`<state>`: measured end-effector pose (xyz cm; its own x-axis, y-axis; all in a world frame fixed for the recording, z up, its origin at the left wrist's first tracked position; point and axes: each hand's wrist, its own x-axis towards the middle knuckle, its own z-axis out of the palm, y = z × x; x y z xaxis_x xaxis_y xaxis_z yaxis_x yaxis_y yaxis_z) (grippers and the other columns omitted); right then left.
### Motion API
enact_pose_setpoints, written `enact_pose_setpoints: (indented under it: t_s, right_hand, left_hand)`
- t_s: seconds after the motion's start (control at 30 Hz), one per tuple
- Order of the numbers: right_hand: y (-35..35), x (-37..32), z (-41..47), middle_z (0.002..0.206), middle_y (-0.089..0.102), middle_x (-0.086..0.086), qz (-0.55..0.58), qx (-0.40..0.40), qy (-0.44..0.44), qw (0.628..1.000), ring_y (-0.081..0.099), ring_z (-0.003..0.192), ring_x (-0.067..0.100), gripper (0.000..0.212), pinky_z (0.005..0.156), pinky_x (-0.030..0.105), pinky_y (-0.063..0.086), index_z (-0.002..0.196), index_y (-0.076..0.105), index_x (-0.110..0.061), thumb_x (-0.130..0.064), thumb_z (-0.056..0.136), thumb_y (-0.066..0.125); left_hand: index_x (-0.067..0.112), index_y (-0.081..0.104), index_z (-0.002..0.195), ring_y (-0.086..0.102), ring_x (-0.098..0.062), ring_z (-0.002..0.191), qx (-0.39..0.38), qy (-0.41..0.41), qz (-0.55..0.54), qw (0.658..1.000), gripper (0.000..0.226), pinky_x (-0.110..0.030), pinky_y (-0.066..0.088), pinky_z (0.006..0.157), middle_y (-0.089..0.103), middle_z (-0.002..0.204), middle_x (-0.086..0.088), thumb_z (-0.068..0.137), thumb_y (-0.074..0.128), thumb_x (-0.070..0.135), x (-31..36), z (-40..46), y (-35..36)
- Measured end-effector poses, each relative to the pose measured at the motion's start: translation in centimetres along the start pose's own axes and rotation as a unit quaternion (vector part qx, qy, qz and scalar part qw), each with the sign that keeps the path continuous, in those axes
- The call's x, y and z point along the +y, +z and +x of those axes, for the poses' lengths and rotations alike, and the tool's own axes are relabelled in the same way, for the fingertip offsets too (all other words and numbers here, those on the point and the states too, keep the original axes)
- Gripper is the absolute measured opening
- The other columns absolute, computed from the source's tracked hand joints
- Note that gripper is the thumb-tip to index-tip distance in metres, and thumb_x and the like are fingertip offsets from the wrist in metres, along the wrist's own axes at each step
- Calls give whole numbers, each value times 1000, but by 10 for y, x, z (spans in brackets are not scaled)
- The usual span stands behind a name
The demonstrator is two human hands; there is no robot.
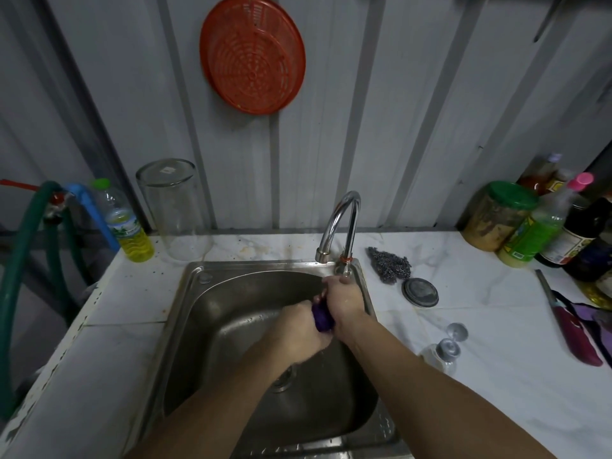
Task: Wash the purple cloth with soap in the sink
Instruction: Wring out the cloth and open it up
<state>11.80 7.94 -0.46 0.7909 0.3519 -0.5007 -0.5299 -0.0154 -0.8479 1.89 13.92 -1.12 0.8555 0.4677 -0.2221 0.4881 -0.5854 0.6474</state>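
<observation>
The purple cloth is bunched into a tight wad over the steel sink, just below the spout of the curved tap. My left hand grips its near side and my right hand grips its far side, so only a small strip of purple shows between them. Both hands look wet. A bottle of yellow liquid, possibly soap, stands on the counter left of the sink. The drain lies partly under my left forearm.
An upturned glass jar stands behind the sink. To the right lie a steel scourer, a round lid, a small clear bottle, a knife, and several sauce bottles. A green hose hangs at left.
</observation>
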Motion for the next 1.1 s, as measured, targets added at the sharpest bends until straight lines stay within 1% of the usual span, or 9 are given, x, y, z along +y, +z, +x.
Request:
enact_pose_setpoints:
  t_s: [0.13,0.27,0.4,0.5,0.6,0.7,0.83,0.93,1.1]
  right_hand:
    - [-26,5,-7,83,72,11,64,-110,-5,992,68,75,25,17,78,44,59,101,67,-6,-7,103,50]
    - [-57,9,-18,105,77,12,-8,-209,1,978,73,95,28,40,76,41,63,111,69,-9,13,89,44]
    - [-61,13,-40,102,75,2,-157,-278,-54,946,73,95,17,41,76,28,58,120,64,-15,-13,78,67]
    - [-54,14,-51,91,75,-7,-255,-296,-126,912,74,83,6,36,74,20,57,114,65,-16,-24,82,80]
    - [-52,14,-58,86,75,-3,-250,-272,-164,915,74,80,10,19,71,22,57,100,67,-12,-21,87,76]
    - [-53,16,-59,101,80,6,-132,-213,-140,958,76,96,23,17,79,33,60,113,68,-10,-16,97,65]
    - [-55,13,-64,109,79,13,16,-170,-71,983,75,101,31,22,80,39,62,118,70,-14,-24,102,58]
    - [-57,12,-69,101,80,13,2,-115,-55,992,77,93,31,20,84,45,62,112,72,-13,-25,100,61]
    - [-65,9,-77,115,73,25,29,-100,-37,994,70,100,41,23,99,63,50,121,67,-13,-22,101,59]
  left_hand:
    - [13,60,105,71,-19,62,-79,-24,-265,961,48,-31,55,52,73,91,-14,71,87,32,-15,-1,-28]
    - [10,63,114,68,-21,57,-23,-124,-473,872,34,-29,54,48,74,83,-11,90,72,32,-22,-3,-41]
    - [10,65,108,57,-17,45,50,-156,-498,852,39,-22,44,38,70,62,-5,94,63,47,-18,-8,-37]
    - [7,68,106,57,-17,45,69,-163,-537,825,48,-21,41,36,77,79,-10,92,63,53,-7,-15,-35]
    - [9,66,88,50,-15,37,55,-162,-584,794,54,-17,34,33,68,63,-7,86,62,63,2,-24,-38]
    - [20,63,76,38,-11,41,-30,-128,-575,807,57,-18,25,36,48,54,1,83,54,75,4,-36,-47]
    - [16,64,84,48,-11,52,15,-142,-544,827,9,-23,33,44,60,64,-1,90,69,19,6,-48,-51]
    - [12,65,99,68,-30,80,120,-152,-581,790,19,-45,57,76,73,90,-14,88,62,-4,7,-54,-49]
    - [7,63,113,77,-25,66,129,-122,-680,711,22,-35,60,49,79,79,-12,94,57,-4,2,-64,-52]
